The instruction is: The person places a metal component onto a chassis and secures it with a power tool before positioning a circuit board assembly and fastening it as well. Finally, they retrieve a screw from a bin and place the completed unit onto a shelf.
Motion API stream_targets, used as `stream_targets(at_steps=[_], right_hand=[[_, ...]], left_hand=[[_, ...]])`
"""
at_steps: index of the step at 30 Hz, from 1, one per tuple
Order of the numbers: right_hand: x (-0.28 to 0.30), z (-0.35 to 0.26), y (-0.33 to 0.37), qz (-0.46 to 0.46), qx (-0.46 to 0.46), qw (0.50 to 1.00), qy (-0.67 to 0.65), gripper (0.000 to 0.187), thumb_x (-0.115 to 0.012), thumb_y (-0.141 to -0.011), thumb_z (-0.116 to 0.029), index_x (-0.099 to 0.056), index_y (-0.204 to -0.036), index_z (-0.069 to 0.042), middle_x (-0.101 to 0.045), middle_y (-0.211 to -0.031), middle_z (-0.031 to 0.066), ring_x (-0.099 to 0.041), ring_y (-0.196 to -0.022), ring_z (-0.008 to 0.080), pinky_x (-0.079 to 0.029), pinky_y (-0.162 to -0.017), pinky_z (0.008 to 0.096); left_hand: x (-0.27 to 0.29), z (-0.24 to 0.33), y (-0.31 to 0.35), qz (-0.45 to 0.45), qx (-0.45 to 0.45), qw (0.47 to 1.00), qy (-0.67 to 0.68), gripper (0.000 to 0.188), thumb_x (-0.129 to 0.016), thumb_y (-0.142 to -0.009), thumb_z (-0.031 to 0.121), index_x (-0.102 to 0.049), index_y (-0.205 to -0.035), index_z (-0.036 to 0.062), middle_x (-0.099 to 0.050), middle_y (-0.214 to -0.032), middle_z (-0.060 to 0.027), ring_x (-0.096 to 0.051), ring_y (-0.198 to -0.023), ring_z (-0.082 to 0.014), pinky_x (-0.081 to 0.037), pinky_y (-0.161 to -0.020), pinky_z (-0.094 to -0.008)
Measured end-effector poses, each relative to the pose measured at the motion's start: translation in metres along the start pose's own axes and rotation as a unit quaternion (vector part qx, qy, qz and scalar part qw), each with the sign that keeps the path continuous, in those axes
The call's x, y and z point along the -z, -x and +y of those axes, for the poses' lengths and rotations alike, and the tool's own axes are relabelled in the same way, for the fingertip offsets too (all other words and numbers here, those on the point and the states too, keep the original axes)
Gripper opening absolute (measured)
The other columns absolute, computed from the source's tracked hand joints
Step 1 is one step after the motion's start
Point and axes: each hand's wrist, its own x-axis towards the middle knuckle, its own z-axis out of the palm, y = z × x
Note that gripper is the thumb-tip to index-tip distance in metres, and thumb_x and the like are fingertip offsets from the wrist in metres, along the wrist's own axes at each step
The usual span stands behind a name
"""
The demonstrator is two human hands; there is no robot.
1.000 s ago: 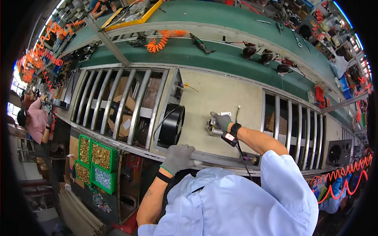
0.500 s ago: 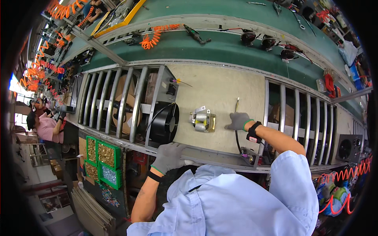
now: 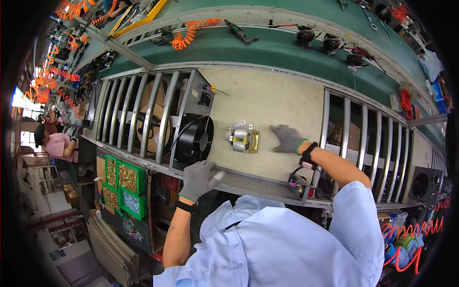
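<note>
My right hand (image 3: 287, 139), in a grey glove, hovers over or rests on the pale worktop (image 3: 267, 100), fingers stretched out with nothing visible in them. Just left of it sits a small metal assembly (image 3: 243, 139) with silvery ribbed coils and a brass-coloured bracket. A black cable (image 3: 293, 176) curves up from the right end of a long grey metal panel (image 3: 253, 184) and passes out of sight by my right wrist. My left hand (image 3: 200, 181), also gloved, lies at the near edge of the grey panel, thumb apart, beside a black round fan (image 3: 193, 138).
Metal rollers (image 3: 165, 117) flank the worktop on the left, and more rollers (image 3: 361, 138) on the right. Green bins (image 3: 129, 178) of small fasteners stand at lower left. A green bench (image 3: 267, 52) with hanging tools runs behind. Another person (image 3: 57, 143) works at far left.
My right hand has let go of the black cable, which no longer stands upright, and its fingers have spread. My left hand has shifted slightly up and left, its thumb now lifted.
</note>
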Motion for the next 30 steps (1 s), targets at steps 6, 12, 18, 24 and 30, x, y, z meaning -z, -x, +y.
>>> stream_targets(at_steps=[6, 12, 18, 24, 30], right_hand=[[-0.002, -0.066, -0.056, 0.001, 0.151, 0.989, 0.002, 0.062, -0.08, -0.07, -0.035, -0.055, -0.115, -0.001, -0.061, -0.113, 0.0191, -0.062, -0.103, 0.0357, -0.053, -0.083, 0.0437], [-0.037, -0.049, -0.029, 0.013, 0.064, 0.991, -0.117, 0.023, -0.058, -0.09, -0.023, -0.059, -0.103, -0.004, -0.065, -0.086, 0.0223, -0.065, -0.087, 0.0412, -0.051, -0.075, 0.0508], [-0.043, -0.007, 0.011, -0.181, -0.01, 0.983, -0.041, 0.03, -0.053, -0.09, -0.028, -0.061, -0.094, 0.0, -0.065, -0.084, 0.0203, -0.067, -0.081, 0.0353, -0.053, -0.07, 0.0455], [0.002, -0.003, -0.014, -0.097, -0.241, 0.896, -0.36, 0.047, -0.057, -0.086, -0.044, -0.061, -0.082, 0.002, -0.062, -0.071, 0.0113, -0.063, -0.06, 0.0193, -0.052, -0.055, 0.0324], [0.006, -0.025, -0.04, -0.131, -0.221, 0.91, -0.326, 0.041, -0.067, -0.078, -0.04, -0.064, -0.085, 0.0, -0.065, -0.072, 0.0103, -0.062, -0.059, 0.0184, -0.05, -0.054, 0.0341]], left_hand=[[-0.001, 0.002, 0.001, 0.028, 0.011, 1.0, 0.002, 0.039, -0.066, -0.082, 0.046, -0.07, -0.091, 0.0081, -0.063, -0.074, -0.0088, -0.065, -0.07, -0.0295, -0.05, -0.061, -0.0405], [0.002, 0.0, 0.001, 0.048, 0.027, 0.998, 0.015, 0.037, -0.066, -0.082, 0.042, -0.07, -0.092, 0.007, -0.063, -0.074, -0.0089, -0.064, -0.07, -0.0297, -0.05, -0.061, -0.0401], [0.002, 0.005, -0.006, -0.015, 0.094, 0.995, 0.03, 0.039, -0.066, -0.083, 0.042, -0.068, -0.097, 0.0058, -0.066, -0.082, -0.0097, -0.067, -0.079, -0.0295, -0.053, -0.07, -0.0407], [-0.025, 0.043, -0.081, -0.199, 0.087, 0.976, 0.017, 0.064, -0.068, -0.082, 0.042, -0.051, -0.129, 0.0023, -0.059, -0.119, -0.0229, -0.061, -0.11, -0.0376, -0.052, -0.088, -0.0476], [-0.079, 0.096, -0.139, -0.358, 0.197, 0.906, -0.105, 0.113, -0.076, -0.073, 0.057, -0.022, -0.15, -0.0046, -0.03, -0.149, -0.0308, -0.045, -0.127, -0.0501, -0.051, -0.094, -0.0534]])
